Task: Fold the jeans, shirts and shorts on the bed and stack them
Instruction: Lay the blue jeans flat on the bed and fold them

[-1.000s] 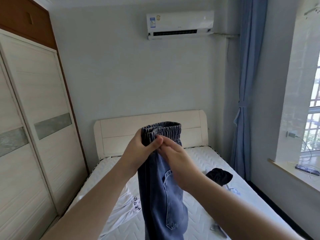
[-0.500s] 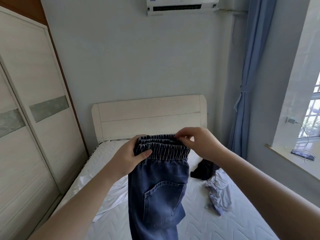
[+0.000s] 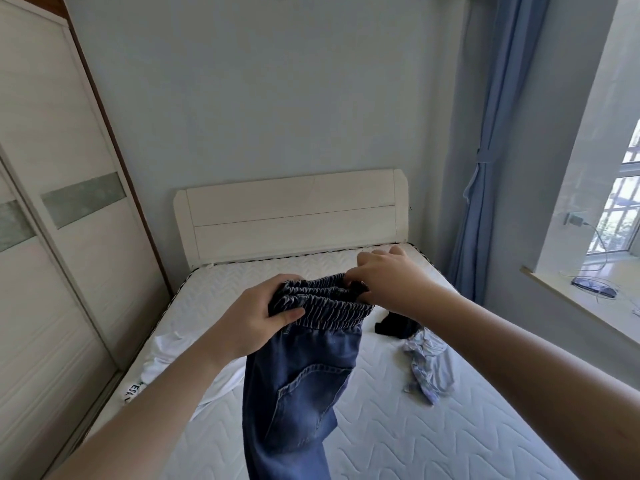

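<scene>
Barely started: your left hand (image 3: 252, 320) and right hand (image 3: 391, 275) pinch the elastic-waisted blue denim jeans (image 3: 301, 375) aloft; the white shirt (image 3: 166, 358) at 9 o'clock and dark garment (image 3: 394, 325) at 2 lie unfolded, nothing stacked.

Daylight enters from the window (image 3: 620, 206) on the right and fills the room with soft, even brightness. The panes are blown out to near white, with some glare on the sill (image 3: 588, 299). Shadows are faint; the wardrobe (image 3: 52, 237) side is slightly dimmer. The wide lens bends straight lines near the edges, so wardrobe and curtain (image 3: 485, 168) lean. Focus is mostly sharp, and the nearest forearms look a little soft
</scene>
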The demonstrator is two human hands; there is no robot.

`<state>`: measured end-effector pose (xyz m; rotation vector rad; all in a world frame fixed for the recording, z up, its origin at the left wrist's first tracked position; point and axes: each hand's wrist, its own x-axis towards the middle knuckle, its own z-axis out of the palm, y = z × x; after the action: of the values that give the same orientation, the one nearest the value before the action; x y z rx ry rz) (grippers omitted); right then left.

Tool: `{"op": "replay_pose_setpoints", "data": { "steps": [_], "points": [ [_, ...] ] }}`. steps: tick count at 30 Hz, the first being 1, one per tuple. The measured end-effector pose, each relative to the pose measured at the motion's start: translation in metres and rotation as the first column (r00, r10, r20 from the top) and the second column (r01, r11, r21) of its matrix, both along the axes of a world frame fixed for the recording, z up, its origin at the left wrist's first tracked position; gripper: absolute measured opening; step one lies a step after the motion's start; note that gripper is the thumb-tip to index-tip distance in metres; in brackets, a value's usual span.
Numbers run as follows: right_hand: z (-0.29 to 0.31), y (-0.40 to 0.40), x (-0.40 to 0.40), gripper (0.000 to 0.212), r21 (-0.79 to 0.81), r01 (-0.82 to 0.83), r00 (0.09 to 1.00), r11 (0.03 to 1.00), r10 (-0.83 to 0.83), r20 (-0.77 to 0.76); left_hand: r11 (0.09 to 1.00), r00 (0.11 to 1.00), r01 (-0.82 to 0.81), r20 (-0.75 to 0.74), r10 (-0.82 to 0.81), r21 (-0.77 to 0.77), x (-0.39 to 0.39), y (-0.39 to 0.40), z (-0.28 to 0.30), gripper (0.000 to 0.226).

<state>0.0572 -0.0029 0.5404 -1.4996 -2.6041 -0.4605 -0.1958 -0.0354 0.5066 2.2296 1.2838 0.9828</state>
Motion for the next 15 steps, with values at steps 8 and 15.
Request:
{"op": "replay_pose_setpoints", "data": {
  "steps": [8,15],
  "points": [
    [-0.014,0.004,-0.005,0.02,0.005,-0.044,0.998,0.999,0.044,-0.036,1.0,1.0,0.021,0.002,-0.021,-0.013,0.003,-0.004,-0.006,0.036],
    [-0.013,0.004,-0.001,0.011,-0.084,-0.013,0.989,0.996,0.0,-0.149,0.998,0.995,0.043,-0.087,-0.046,-0.037,0.001,-0.009,-0.016,0.045]
  ]
}}
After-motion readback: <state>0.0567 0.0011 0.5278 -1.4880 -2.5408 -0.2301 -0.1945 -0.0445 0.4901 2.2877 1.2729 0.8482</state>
